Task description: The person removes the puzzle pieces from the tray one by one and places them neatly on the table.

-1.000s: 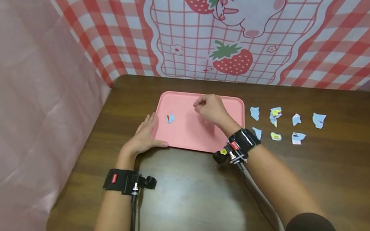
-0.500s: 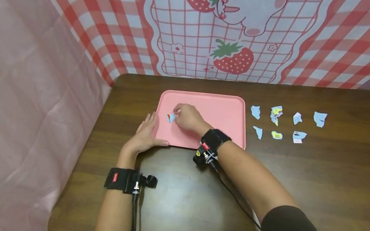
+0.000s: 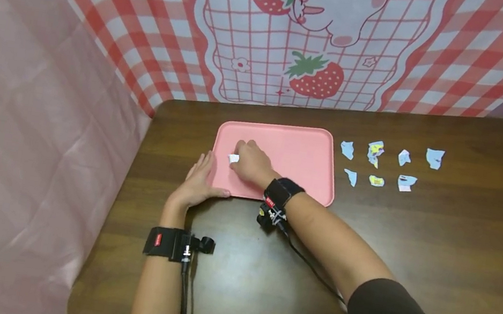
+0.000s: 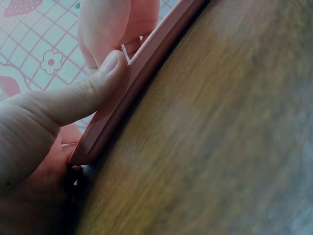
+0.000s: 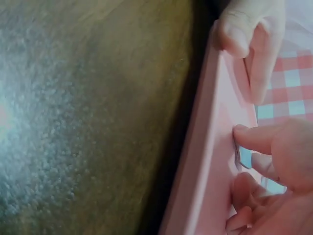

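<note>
My right hand (image 3: 252, 163) is over the left part of the pink tray (image 3: 295, 158). Its thumb and fingers pinch a small picture piece (image 3: 234, 159), tilted so a white face shows in the head view. From the right wrist, the same piece (image 5: 245, 157) shows light blue between the fingertips, close to the tray's surface; the fingers hide part of it. My left hand (image 3: 196, 184) lies at the tray's front left corner, fingers straight along the left side. Its thumb (image 4: 93, 90) rests on the front rim.
Several irregular picture pieces lie in two rows right of the tray, among them a blue-and-yellow one (image 3: 375, 153) and a small yellow one (image 3: 376, 181). A checked strawberry cloth (image 3: 312, 79) hangs behind the table. Cables run back from both wrist cameras.
My right hand has moved left across the tray to the small picture piece and picked it up. The piece has turned from its printed face to white. My left hand stays put.
</note>
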The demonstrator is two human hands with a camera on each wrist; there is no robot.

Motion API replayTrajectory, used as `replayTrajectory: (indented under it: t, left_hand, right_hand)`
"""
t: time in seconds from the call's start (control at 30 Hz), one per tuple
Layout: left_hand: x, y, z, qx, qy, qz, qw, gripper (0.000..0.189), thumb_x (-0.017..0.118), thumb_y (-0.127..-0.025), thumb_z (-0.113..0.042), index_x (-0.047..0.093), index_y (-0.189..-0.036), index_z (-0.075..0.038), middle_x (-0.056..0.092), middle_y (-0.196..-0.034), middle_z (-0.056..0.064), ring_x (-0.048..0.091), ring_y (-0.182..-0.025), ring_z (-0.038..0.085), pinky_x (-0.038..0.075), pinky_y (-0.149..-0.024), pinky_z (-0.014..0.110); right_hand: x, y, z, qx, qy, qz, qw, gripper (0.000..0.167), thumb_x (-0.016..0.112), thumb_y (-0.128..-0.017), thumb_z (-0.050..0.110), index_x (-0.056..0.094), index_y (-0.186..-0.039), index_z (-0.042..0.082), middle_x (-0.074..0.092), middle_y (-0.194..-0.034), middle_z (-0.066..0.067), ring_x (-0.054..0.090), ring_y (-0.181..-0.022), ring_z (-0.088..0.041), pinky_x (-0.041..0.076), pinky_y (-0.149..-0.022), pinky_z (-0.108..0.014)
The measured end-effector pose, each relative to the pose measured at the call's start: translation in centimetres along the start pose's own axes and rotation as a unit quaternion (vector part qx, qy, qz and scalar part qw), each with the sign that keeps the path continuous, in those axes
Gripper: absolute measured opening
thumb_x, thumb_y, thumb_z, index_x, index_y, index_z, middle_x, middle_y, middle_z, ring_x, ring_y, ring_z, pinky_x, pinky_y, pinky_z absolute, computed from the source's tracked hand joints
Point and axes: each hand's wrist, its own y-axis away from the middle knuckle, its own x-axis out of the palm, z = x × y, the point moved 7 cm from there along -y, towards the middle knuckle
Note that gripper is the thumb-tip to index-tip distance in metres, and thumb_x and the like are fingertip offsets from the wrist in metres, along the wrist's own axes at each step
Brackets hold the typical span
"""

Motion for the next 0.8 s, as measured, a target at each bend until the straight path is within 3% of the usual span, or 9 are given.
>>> replayTrajectory:
  t: [0.23,0.5,0.8]
  left_hand:
    - [0.0,-0.1,-0.3,0.002,-0.002,0.001,1.0000,0.122,0.084,-0.079,-0.039,0.003,-0.159,0.004,-0.002,-0.167,0.019,-0.011,-0.154,0.030,-0.004,-0.121,0.047]
    - [0.3,-0.3,-0.1,-0.003,-0.005,0.004,1.0000,0.121,0.083,-0.080,-0.040,0.002,-0.159,0.004,-0.002,-0.167,0.018,-0.011,-0.154,0.029,-0.004,-0.121,0.047]
    - [0.2,-0.1,-0.1,-0.011,-0.003,0.010,0.9999,0.122,0.083,-0.081,-0.043,0.001,-0.159,0.003,-0.004,-0.167,0.016,-0.013,-0.153,0.028,-0.004,-0.121,0.047]
  right_hand:
    - [-0.5,-0.1,-0.7,0.011,-0.062,-0.009,0.9979,0.015,0.071,-0.089,0.014,0.066,-0.102,0.010,0.070,-0.096,-0.005,0.063,-0.087,-0.022,0.051,-0.076,-0.038]
    - [-1.2,0.7,-0.8,-0.014,-0.127,-0.011,0.9917,0.012,0.071,-0.084,0.007,0.072,-0.096,0.008,0.071,-0.085,-0.003,0.064,-0.080,-0.017,0.050,-0.075,-0.031]
    - [-3.4,3.3,-1.4,-0.025,-0.259,0.017,0.9654,0.011,0.068,-0.086,0.007,0.074,-0.095,0.005,0.073,-0.082,-0.005,0.066,-0.078,-0.017,0.048,-0.070,-0.028]
